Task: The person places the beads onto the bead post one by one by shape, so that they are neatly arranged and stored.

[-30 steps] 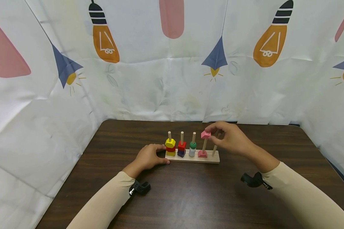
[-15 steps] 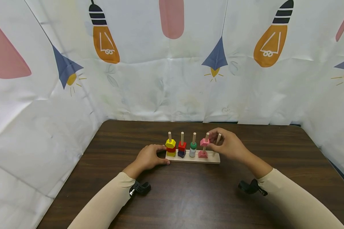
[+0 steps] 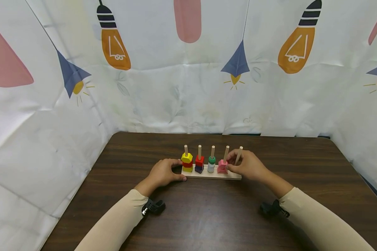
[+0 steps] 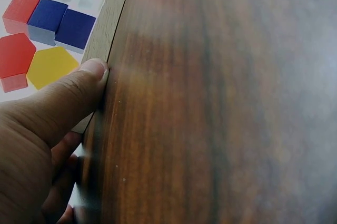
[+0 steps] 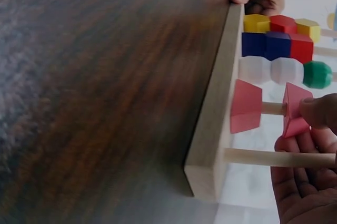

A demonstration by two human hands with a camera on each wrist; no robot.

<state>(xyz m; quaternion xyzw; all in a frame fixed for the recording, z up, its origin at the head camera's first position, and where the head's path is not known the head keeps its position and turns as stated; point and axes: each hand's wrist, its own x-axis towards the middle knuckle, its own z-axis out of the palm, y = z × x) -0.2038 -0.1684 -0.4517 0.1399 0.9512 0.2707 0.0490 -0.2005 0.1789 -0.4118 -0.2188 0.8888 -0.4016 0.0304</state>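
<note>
A wooden peg stacker with a flat base (image 3: pixel 212 175) and several upright pegs stands on the table. My left hand (image 3: pixel 164 173) grips the base's left end, its thumb (image 4: pixel 79 84) on the front edge. With my right hand (image 3: pixel 249 166) I pinch a pink block (image 5: pixel 295 109) threaded on the fourth peg (image 3: pixel 226 152). It sits just above another pink block (image 5: pixel 246 106), a short stretch of peg showing between them in the right wrist view. The bare last peg (image 5: pixel 279 157) passes in front of my right fingers.
Yellow and red blocks (image 3: pixel 187 162) fill the first peg's lower part. Red and dark blue blocks (image 3: pixel 199 164) are on the second, a green piece (image 5: pixel 317 75) over white ones (image 5: pixel 287 71) on the third. A patterned cloth (image 3: pixel 182 97) hangs behind the dark wooden table (image 3: pixel 201 216).
My right hand has brought the pink block from the fourth peg's top down along it, close over the lower pink block. The left hand keeps its place on the base.
</note>
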